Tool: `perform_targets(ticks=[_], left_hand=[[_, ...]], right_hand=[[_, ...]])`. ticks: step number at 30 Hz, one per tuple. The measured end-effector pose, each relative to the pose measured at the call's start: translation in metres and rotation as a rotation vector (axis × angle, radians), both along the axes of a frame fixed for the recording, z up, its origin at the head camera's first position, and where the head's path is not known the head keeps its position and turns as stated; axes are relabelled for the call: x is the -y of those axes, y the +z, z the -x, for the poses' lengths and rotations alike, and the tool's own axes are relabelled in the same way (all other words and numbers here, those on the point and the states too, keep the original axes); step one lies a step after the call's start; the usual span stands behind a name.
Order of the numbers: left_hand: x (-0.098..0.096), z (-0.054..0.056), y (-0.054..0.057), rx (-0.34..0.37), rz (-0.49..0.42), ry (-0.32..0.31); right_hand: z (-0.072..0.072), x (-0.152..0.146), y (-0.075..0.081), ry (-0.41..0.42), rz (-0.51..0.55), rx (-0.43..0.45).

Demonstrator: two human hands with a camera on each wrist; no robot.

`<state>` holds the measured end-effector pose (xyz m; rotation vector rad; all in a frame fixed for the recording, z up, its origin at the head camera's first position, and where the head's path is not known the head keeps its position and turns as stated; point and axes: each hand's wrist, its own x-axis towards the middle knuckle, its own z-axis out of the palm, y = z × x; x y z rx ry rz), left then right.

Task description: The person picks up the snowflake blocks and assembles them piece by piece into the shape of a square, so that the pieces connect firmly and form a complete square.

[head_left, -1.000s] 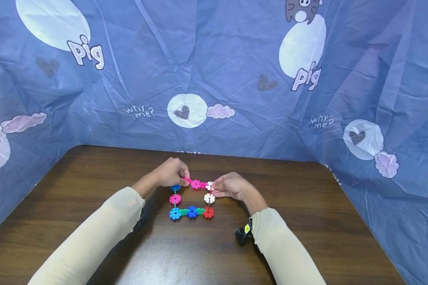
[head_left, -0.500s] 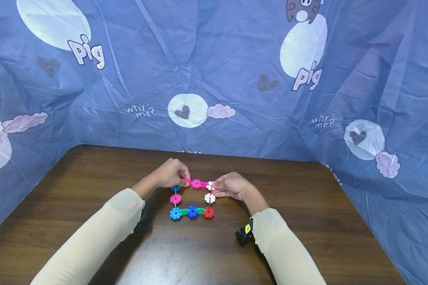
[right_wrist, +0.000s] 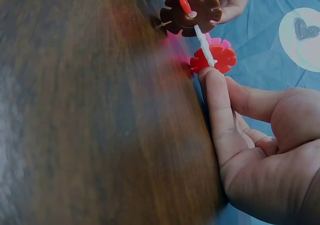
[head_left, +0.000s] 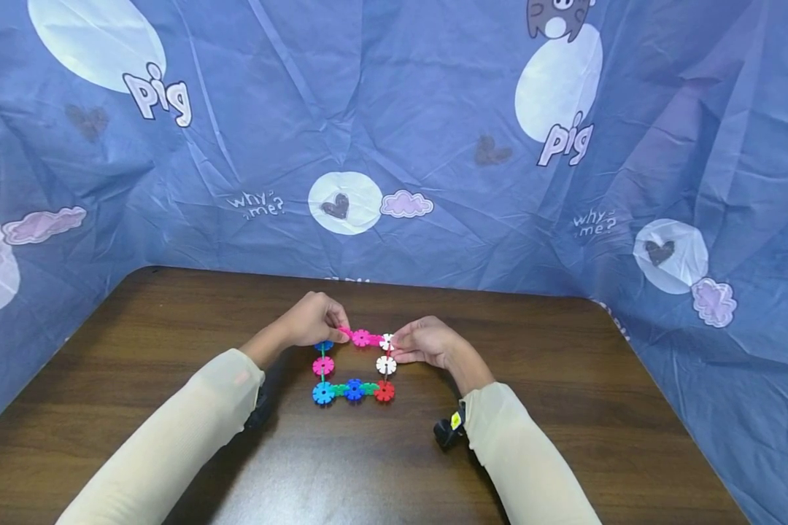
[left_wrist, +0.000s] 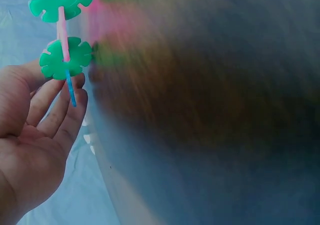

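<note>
Notched plastic snowflake discs are joined into a square frame on the table in the head view. Its near side has a light blue disc (head_left: 323,394), a dark blue disc (head_left: 354,389) and a red disc (head_left: 384,391). My left hand (head_left: 311,319) pinches the far left corner, where a pink disc meets a blue disc (head_left: 324,345). At the far right corner my right hand (head_left: 430,343) grips by the white disc (head_left: 386,341), its fingertips at a red disc (right_wrist: 225,59) in the right wrist view. A green disc (left_wrist: 67,59) stands by the left fingers.
The frame lies on a brown wooden table (head_left: 341,467). Behind it hangs a blue printed cloth (head_left: 433,95), which also runs along both sides. A black wrist camera (head_left: 448,432) sits at the right cuff.
Hardly anything differs. Both hands keep their hold on the far corners, and the frame of discs stays in the same place.
</note>
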<state>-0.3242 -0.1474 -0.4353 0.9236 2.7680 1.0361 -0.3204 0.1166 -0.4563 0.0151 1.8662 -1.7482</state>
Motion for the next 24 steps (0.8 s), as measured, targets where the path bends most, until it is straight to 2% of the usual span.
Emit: perform_targets(ticks=[6,9,19,24], left_hand=[[-0.003,-0.003,0.002,-0.006,0.001,-0.024],[-0.003,-0.003,0.0,-0.018,0.006,-0.032],[-0.003,0.001,-0.009,-0.008,-0.051,-0.063],[-0.002,0.002,-0.01,0.011,-0.056,-0.07]], right_hand=[[0.0,0.001,-0.002,-0.006,-0.004,-0.006],[0.0,0.0,-0.002,-0.01,-0.011,-0.01],[0.003,0.0,-0.005,-0.018,-0.028,-0.026],[0.004,0.001,-0.005,-0.012,-0.031,-0.019]])
